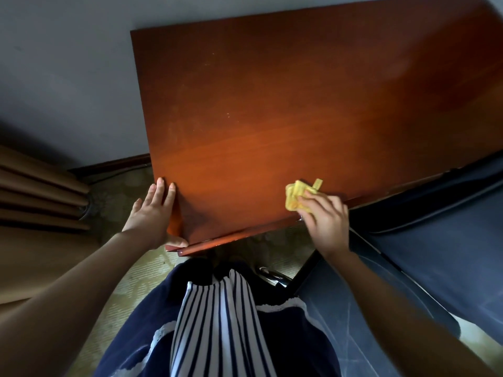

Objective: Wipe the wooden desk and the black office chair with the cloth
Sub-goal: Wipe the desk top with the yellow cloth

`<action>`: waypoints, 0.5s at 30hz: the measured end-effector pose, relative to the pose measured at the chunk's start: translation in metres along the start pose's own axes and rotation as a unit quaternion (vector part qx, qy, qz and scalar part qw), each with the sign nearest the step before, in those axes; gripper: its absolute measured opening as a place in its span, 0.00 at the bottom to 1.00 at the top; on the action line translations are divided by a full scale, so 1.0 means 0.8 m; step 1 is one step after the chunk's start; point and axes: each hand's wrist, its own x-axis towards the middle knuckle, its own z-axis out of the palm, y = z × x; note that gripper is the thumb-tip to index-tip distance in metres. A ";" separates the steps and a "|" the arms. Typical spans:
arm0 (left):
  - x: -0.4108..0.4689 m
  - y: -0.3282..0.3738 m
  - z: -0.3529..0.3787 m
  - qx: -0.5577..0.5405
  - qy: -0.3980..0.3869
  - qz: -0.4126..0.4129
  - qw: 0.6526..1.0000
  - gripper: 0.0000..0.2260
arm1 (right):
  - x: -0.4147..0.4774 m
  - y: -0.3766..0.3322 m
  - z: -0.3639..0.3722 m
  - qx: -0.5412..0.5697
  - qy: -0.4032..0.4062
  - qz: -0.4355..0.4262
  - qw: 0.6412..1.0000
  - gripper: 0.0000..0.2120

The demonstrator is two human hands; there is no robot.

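wooden table fills the upper middle of the head view. its top is reddish-brown, with a few pale specks near the centre.

left hand is at the near-left corner of the table. fingers are straight and slightly spread, lying flat along the left edge with the tips on the top surface. thumb sits against the near edge at the corner. it holds nothing.

right hand is at the near edge, right of centre. fingers are curled round a bunched yellow cloth and hold it down on the table top just inside the edge. one small strip of cloth sticks up past the fingers.

the two hands are well apart, both on the near side.

a dark blue-black padded surface is on the right, next to the table's right end. can't tell if it's the chair. a chrome part shows low down, under the near edge.

brown curtain hangs on the left, with a grey wall behind it and patterned floor below. a navy and striped garment is at bottom centre.
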 end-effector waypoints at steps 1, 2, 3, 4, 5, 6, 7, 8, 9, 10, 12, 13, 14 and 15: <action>0.000 0.000 0.000 -0.007 0.002 0.001 1.000 0.62 | 0.006 0.013 -0.006 -0.011 -0.004 0.014 1.000 0.13; -0.001 0.000 0.001 -0.015 0.004 0.002 1.000 0.62 | 0.014 0.025 -0.011 -0.018 -0.008 0.030 0.999 0.12; -0.001 0.000 0.001 -0.018 0.005 0.004 1.000 0.62 | 0.022 0.035 -0.015 -0.019 -0.011 0.056 0.998 0.11; -0.001 0.000 0.002 -0.018 0.006 0.004 1.000 0.62 | 0.032 0.043 -0.018 -0.016 -0.013 0.090 0.996 0.11; -0.002 0.000 0.003 -0.013 0.007 0.001 1.000 0.62 | 0.043 0.050 -0.022 -0.013 -0.018 0.125 0.992 0.12; -0.003 0.000 0.004 -0.006 0.007 -0.004 1.000 0.62 | 0.054 0.056 -0.025 -0.014 -0.025 0.152 0.988 0.12; -0.004 -0.002 0.004 -0.002 0.006 -0.012 1.000 0.62 | 0.066 0.059 -0.026 -0.020 -0.035 0.169 0.985 0.12; -0.004 -0.001 0.003 0.003 0.004 -0.018 1.000 0.61 | 0.076 0.064 -0.029 -0.030 -0.044 0.182 0.982 0.13; -0.005 0.000 0.002 0.011 0.002 -0.022 1.000 0.61 | 0.088 0.066 -0.030 -0.041 -0.053 0.197 0.978 0.13; -0.005 0.002 0.001 0.022 0.000 -0.024 0.999 0.61 | 0.101 0.067 -0.031 -0.049 -0.060 0.217 0.973 0.13; -0.003 0.003 -0.004 0.052 0.002 -0.022 0.998 0.60 | 0.128 0.058 -0.027 -0.054 -0.068 0.259 0.962 0.12; -0.002 0.004 -0.008 0.066 0.006 -0.016 0.998 0.58 | 0.139 0.051 -0.023 -0.051 -0.066 0.276 0.958 0.12; -0.001 0.005 -0.011 0.074 0.013 -0.010 0.997 0.55 | 0.147 0.041 -0.020 -0.049 -0.062 0.287 0.955 0.12; 0.001 0.004 -0.016 0.072 0.023 -0.001 0.997 0.53 | 0.154 0.028 -0.014 -0.049 -0.062 0.291 0.954 0.11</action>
